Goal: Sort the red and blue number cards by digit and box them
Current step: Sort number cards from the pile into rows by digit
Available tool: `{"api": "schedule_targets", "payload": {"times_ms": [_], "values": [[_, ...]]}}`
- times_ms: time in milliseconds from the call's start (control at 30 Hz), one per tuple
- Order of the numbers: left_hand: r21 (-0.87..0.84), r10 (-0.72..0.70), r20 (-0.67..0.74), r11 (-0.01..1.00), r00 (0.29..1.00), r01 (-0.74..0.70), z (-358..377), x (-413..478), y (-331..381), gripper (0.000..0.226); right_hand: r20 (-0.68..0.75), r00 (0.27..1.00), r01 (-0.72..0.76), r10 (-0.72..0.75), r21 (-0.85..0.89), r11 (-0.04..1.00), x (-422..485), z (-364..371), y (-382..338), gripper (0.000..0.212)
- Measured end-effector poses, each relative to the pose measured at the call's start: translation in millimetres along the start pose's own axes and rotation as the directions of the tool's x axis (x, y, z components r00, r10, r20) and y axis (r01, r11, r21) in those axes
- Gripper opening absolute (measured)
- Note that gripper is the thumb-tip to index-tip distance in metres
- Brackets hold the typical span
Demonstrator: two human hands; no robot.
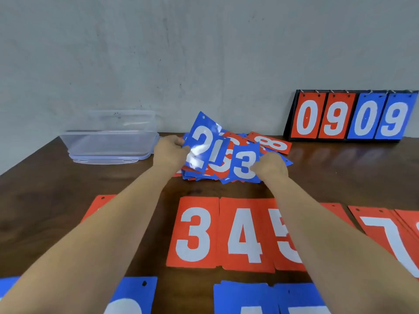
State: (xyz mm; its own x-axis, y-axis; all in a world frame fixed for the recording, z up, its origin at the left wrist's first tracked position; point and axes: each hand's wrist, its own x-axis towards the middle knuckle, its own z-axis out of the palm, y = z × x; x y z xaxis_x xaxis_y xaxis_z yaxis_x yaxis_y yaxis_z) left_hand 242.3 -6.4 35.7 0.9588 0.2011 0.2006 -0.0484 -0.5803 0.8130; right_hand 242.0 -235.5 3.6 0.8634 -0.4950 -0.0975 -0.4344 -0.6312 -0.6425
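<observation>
Number cards [204,176] in red and blue, heaped loose at mid-table, just right of a clear plastic box [108,141] and short of the grey wall. Thin, glossy and bendy, to judge by the glare and slight bow on the raised blue 2 card [200,143]; likely light, slick face to face and prone to sliding off a stack, though hardly fragile. Best taken with a pinch on a long edge or a free corner, thumb on top, clear of the punched holes at the short end. Left hand [170,150] in from the near left, forearm stretched low over the dark wooden table [56,189], fingers and thumb closed on the left edge of the blue 2 card, lifted and tilted above the heap. Right hand [271,165] mirrored from the near right, knuckles up, fingertips curled at the right edge of the blue 3 card [243,164], apparently pinching it against the pile. Closer in, sorted rows laid flat: red 3 card [193,232], red 4 card [244,234] and onward, a blue row below at the frame's foot. Far right, against the wall, a flip scoreboard [351,116] reading 0909. Sorting judged well under way, boxing not yet begun.
</observation>
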Motion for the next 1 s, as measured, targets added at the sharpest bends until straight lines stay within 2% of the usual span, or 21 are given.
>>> {"api": "schedule_targets", "payload": {"times_ms": [33,133,200,267,300,367,433,467,533,600,667,733,1000], "values": [[-0.048,-0.032,0.014,0.998,0.999,0.033,-8.1,-5.5,1.9,0.004,-0.013,1.000,0.015,-0.015,0.006,1.000,-1.3,-1.4,1.4,0.026],[-0.136,-0.092,0.036,0.986,0.995,0.096,-31.9,-24.1,2.0,0.020,-0.024,0.999,0.036,-0.034,0.067,0.997,-4.8,-6.0,4.5,0.026],[-0.155,-0.114,0.025,0.981,0.993,0.116,-46.7,-39.1,0.3,0.013,-0.012,1.000,0.031,-0.029,0.214,0.976,-9.3,-8.9,4.0,0.026],[-0.199,-0.122,0.022,0.972,0.992,0.124,-60.1,-54.3,-1.6,0.005,0.059,0.997,0.028,-0.058,0.426,0.904,-18.2,-15.0,3.0,0.028],[-0.221,-0.126,0.025,0.967,0.992,0.129,-66.4,-62.4,-2.2,0.006,0.074,0.995,0.020,-0.070,0.531,0.847,-24.7,-19.9,1.5,0.024],[-0.248,-0.129,0.033,0.960,0.991,0.134,-78.4,-79.0,-4.6,0.017,0.050,0.996,0.030,-0.075,0.602,0.798,-37.2,-28.5,-0.3,0.013],[-0.291,-0.128,0.052,0.947,0.990,0.138,-89.3,-95.0,-8.3,0.022,0.075,0.997,-0.035,-0.020,0.662,0.749,-52.6,-39.8,-6.3,0.022],[-0.319,-0.125,0.072,0.937,0.990,0.141,-94.5,-102.2,-10.5,0.020,0.069,0.997,-0.023,-0.029,0.656,0.754,-63.3,-46.2,-8.1,0.029],[-0.373,-0.121,0.106,0.915,0.987,0.152,-104.3,-118.2,-12.0,0.013,0.060,0.995,0.011,-0.078,0.721,0.693,-83.0,-55.4,-6.1,0.032],[-0.389,-0.121,0.114,0.908,0.986,0.157,-113.0,-132.8,-13.0,0.010,-0.015,0.994,0.088,-0.105,0.668,0.739,-105.5,-64.6,-3.7,0.026],[-0.377,-0.127,0.108,0.913,0.986,0.159,-120.8,-144.9,-15.5,0.008,-0.011,0.988,0.121,-0.151,0.655,0.746,-130.1,-71.6,-0.6,0.018],[-0.365,-0.139,0.112,0.915,0.984,0.171,-128.2,-156.4,-21.6,0.006,0.021,0.983,0.127,-0.182,0.642,0.756,-157.3,-74.7,3.2,0.012],[-0.270,-0.215,0.205,0.925,0.955,0.267,-154.7,-215.6,-54.5,0.031,0.183,0.963,0.069,-0.199,0.544,0.836,-256.4,-59.9,26.4,0.007]]}}
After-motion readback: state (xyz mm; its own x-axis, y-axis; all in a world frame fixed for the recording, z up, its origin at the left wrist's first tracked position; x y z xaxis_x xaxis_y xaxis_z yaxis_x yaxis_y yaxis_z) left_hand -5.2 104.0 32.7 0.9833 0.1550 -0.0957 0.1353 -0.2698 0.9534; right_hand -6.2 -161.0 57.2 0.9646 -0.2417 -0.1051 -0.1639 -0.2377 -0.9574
